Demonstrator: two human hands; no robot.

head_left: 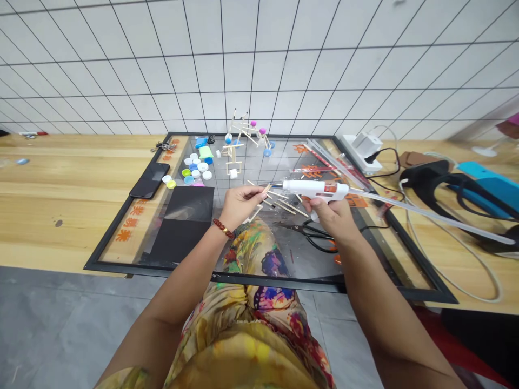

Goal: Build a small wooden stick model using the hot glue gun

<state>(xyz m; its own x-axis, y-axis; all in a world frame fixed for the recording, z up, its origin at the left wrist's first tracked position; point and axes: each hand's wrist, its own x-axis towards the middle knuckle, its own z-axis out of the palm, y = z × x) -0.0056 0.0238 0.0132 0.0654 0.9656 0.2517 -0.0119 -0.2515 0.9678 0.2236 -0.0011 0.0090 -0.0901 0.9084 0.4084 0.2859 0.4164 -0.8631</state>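
Note:
My right hand is wrapped round a white hot glue gun whose metal nozzle points left. A long clear glue stick runs out of its back end. My left hand pinches a short wooden stick close to the nozzle tip; I cannot tell whether they touch. Beneath and between my hands, several loose wooden sticks lie on the glass panel. Black-handled scissors rest below the glue gun. Beyond my left hand stands a small frame of glued sticks.
Several bottle caps, a phone, keys and black card lie on the left. Farther back is a stick structure with coloured beads. A power strip, loose cables and a black strapped item are on the right.

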